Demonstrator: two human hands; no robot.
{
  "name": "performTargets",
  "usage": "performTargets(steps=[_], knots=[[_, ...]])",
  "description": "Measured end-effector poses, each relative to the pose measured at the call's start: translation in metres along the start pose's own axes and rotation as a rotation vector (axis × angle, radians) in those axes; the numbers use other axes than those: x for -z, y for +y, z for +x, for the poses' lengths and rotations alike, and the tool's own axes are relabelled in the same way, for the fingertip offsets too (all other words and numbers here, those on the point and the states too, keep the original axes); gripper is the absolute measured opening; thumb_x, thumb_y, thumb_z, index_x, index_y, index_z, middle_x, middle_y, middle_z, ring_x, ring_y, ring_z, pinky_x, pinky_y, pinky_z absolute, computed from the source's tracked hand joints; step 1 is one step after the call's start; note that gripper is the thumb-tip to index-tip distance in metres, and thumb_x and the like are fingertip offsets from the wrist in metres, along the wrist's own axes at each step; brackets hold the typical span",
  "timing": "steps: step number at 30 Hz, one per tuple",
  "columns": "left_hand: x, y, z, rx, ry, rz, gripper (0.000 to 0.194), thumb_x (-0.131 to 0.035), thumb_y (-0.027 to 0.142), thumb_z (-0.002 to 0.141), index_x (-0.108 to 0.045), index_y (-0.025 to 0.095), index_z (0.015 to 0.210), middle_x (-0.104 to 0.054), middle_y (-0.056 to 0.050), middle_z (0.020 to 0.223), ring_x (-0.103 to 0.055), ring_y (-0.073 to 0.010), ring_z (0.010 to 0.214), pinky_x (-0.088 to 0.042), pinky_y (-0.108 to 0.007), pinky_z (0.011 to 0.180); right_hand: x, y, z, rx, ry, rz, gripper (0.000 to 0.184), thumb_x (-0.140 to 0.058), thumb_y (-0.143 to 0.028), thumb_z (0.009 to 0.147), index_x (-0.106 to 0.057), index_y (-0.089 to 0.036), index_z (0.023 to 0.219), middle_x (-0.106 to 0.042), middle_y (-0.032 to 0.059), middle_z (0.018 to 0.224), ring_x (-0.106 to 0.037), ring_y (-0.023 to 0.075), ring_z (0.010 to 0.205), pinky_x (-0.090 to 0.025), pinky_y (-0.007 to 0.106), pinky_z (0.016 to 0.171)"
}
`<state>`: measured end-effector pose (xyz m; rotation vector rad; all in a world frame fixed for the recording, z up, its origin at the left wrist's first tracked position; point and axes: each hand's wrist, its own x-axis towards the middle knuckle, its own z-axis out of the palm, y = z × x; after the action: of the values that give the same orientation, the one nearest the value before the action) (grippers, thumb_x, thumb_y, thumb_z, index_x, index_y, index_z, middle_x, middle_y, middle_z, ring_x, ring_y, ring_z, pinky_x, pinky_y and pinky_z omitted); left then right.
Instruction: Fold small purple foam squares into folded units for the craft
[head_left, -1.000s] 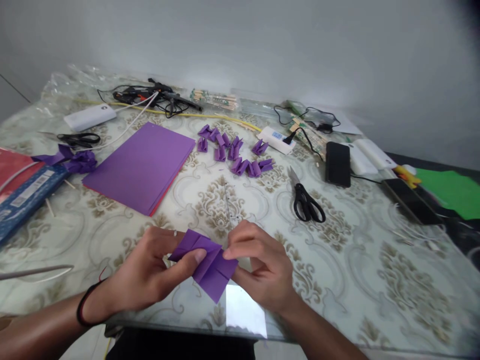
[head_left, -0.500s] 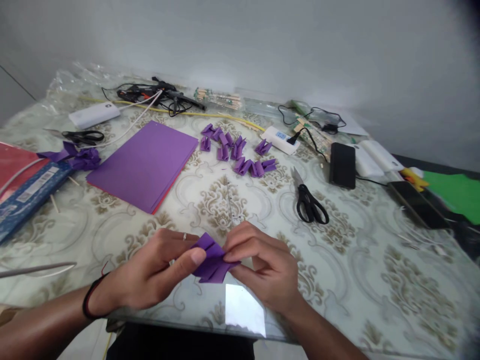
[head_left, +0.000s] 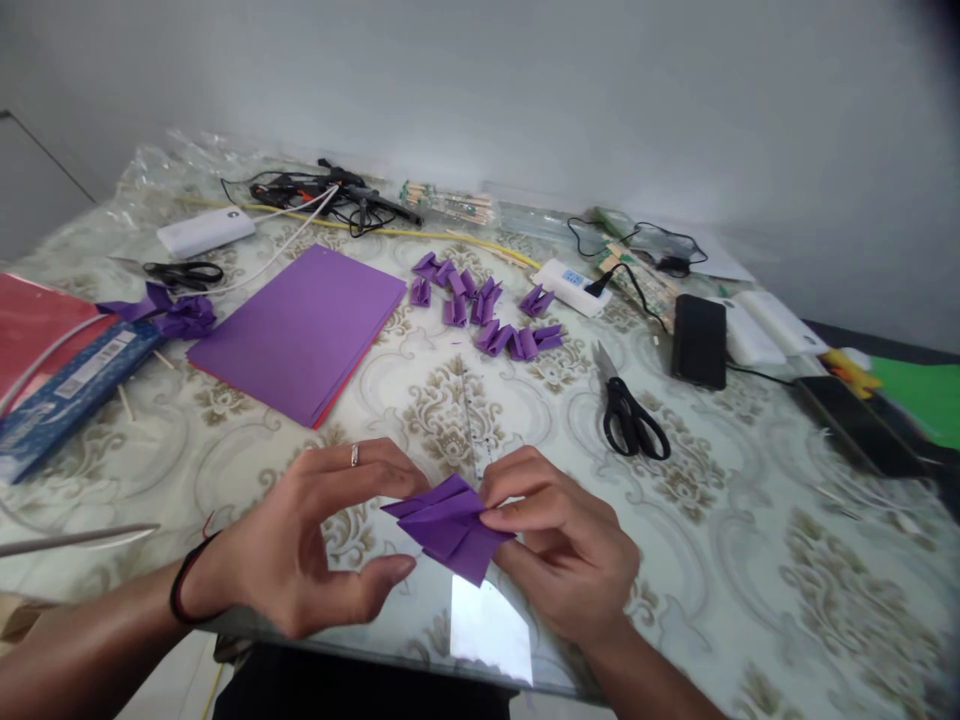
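"Just over the near side of the tabletop, what is that purple thing?"

"It's a folded purple paper, up between the two hands, and it has creases and pointy corners."

"Who has hold of it?"

"The right hand does. Its thumb and fingers pinch the paper's right side."

"And the left hand?"

"Its thumb and fingers are spread wide, like a big letter C. The thumb is off the paper. The other fingertips are close to the paper's far edge, but I can't tell if they touch it."

"What lies past the hands?"

"Lots of small folded purple pieces sit near the middle. A stack of big purple sheets is left of them, with something red poking out under it. Black scissors lie over on the right, and a white power strip is farther back, with a black plug in it"
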<state>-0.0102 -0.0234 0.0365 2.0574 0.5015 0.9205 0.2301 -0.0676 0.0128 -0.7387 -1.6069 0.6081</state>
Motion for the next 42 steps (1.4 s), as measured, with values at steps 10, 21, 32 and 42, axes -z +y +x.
performTargets(steps=[10, 21, 32, 42], knots=[[-0.007, -0.001, 0.004, -0.074, 0.030, 0.115, 0.017, -0.071, 0.010, 0.095, -0.072, 0.019, 0.110, -0.080, -0.009, 0.094, -0.078, -0.0215, 0.083, -0.066, -0.031, 0.075, -0.003, -0.002, 0.000, 0.045, -0.031, 0.008, 0.031, -0.074, 0.009, 0.080, -0.075, -0.016, 0.099, -0.073, 0.0051, 0.088, -0.070, 0.0197, 0.080, -0.061, 0.038, 0.071], [-0.004, 0.001, 0.000, -0.055, -0.002, 0.047, 0.024, -0.069, 0.017, 0.102, -0.072, 0.025, 0.124, -0.081, -0.008, 0.096, -0.079, -0.0231, 0.086, -0.067, -0.035, 0.079, -0.005, -0.002, -0.009, -0.039, 0.008, 0.113, 0.058, -0.070, 0.011, 0.078, -0.071, -0.024, 0.123, -0.077, 0.0034, 0.089, -0.070, 0.0212, 0.076, -0.060, 0.039, 0.069], [-0.011, 0.003, -0.001, 0.179, 0.000, 0.028, 0.003, -0.076, 0.027, 0.100, -0.075, 0.027, 0.104, -0.081, -0.001, 0.086, -0.075, -0.0183, 0.074, -0.056, -0.028, 0.068, -0.008, -0.006, -0.004, -0.273, -0.162, 0.054, 0.013, -0.076, -0.010, 0.091, -0.072, -0.021, 0.098, -0.068, 0.0013, 0.085, -0.065, 0.0162, 0.075, -0.052, 0.029, 0.067], [-0.016, -0.001, 0.011, 0.574, 0.012, -0.166, 0.027, -0.071, 0.032, 0.099, -0.080, 0.018, 0.077, -0.078, 0.001, 0.067, -0.068, -0.0133, 0.060, -0.049, -0.021, 0.057, -0.013, -0.007, -0.003, -0.581, -0.128, -0.009, 0.020, -0.067, -0.026, 0.098, -0.067, -0.020, 0.079, -0.065, -0.0015, 0.073, -0.060, 0.0152, 0.068, -0.047, 0.029, 0.066]])
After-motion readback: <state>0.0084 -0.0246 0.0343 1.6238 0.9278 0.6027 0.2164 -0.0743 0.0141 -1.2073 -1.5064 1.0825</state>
